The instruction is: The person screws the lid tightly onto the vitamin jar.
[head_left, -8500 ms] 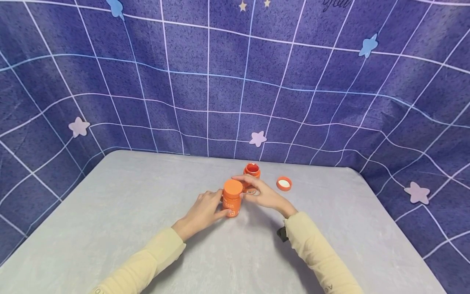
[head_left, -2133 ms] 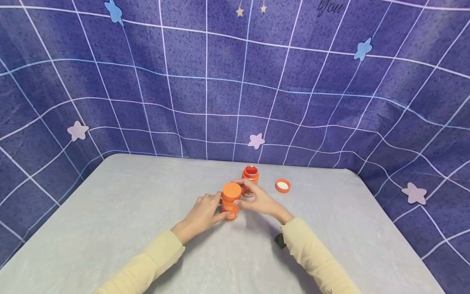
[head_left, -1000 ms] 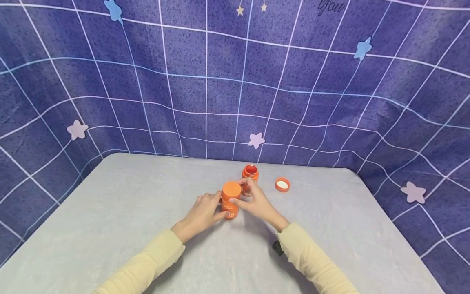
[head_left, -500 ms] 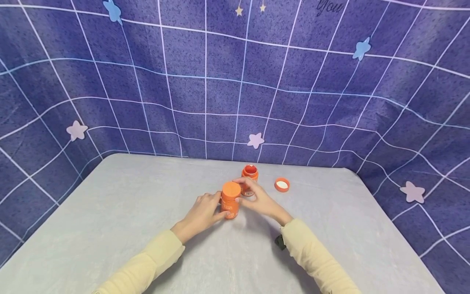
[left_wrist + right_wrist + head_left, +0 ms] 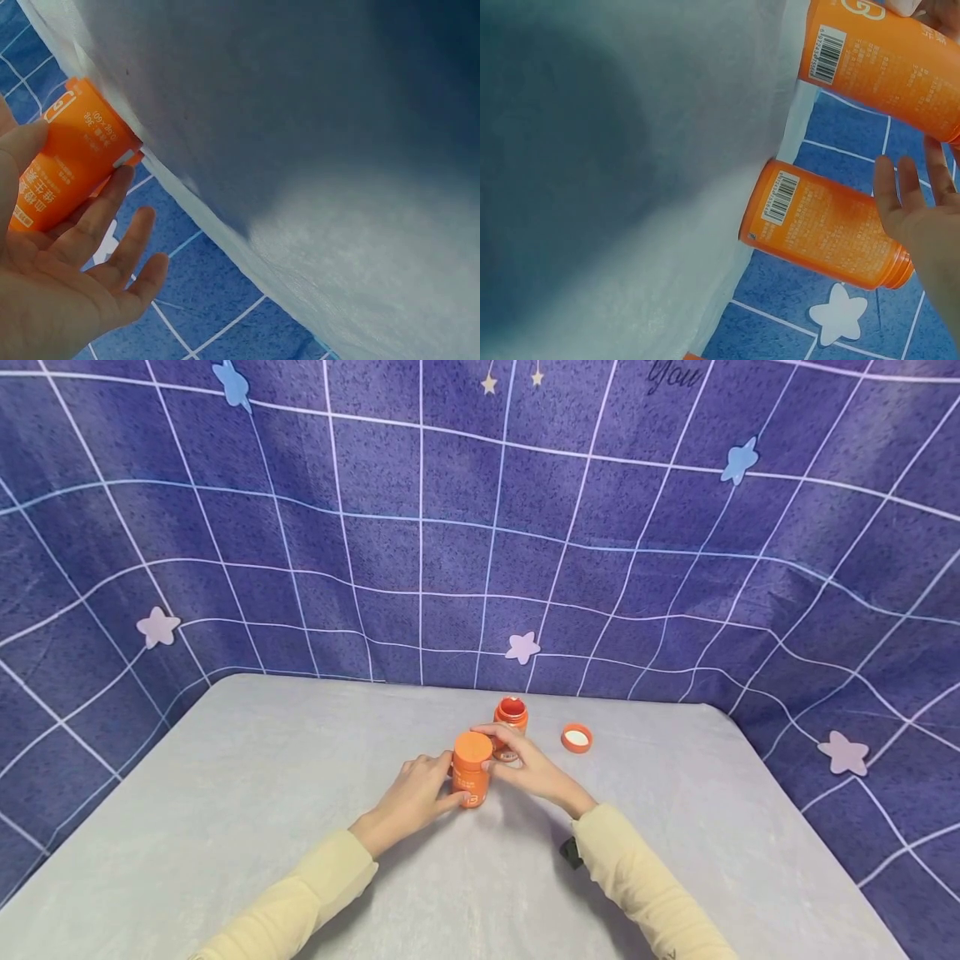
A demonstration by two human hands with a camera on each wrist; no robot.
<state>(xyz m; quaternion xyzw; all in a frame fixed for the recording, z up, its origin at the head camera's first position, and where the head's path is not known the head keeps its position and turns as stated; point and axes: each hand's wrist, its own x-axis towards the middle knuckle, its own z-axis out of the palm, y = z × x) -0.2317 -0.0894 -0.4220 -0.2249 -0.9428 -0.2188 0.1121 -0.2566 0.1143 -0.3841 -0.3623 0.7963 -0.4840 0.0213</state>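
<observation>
An orange bottle (image 5: 470, 783) with white print stands upright in the head view, its flat orange cap (image 5: 473, 748) in place. My left hand (image 5: 408, 797) holds the body from the left; in the left wrist view the thumb and index finger are round the bottle (image 5: 75, 157), and the other fingers spread away. From the right, my right hand (image 5: 528, 768) pinches the cap between thumb and fingers. Right behind it stands a second orange bottle (image 5: 512, 714), its mouth uncovered. The right wrist view shows both bottles' barcodes, with the uncapped bottle (image 5: 825, 225) under the right hand.
A loose orange lid (image 5: 577, 738) lies with its white inside up, right of the uncapped bottle. The grey-covered table (image 5: 225, 827) ends at a blue gridded curtain (image 5: 465, 552) with stars. A small dark object (image 5: 572, 852) shows beside the right sleeve.
My right thumb swung left across the front of the cap about a second ago, and the hand has since turned back right. The left hand and both bottles have hardly moved.
</observation>
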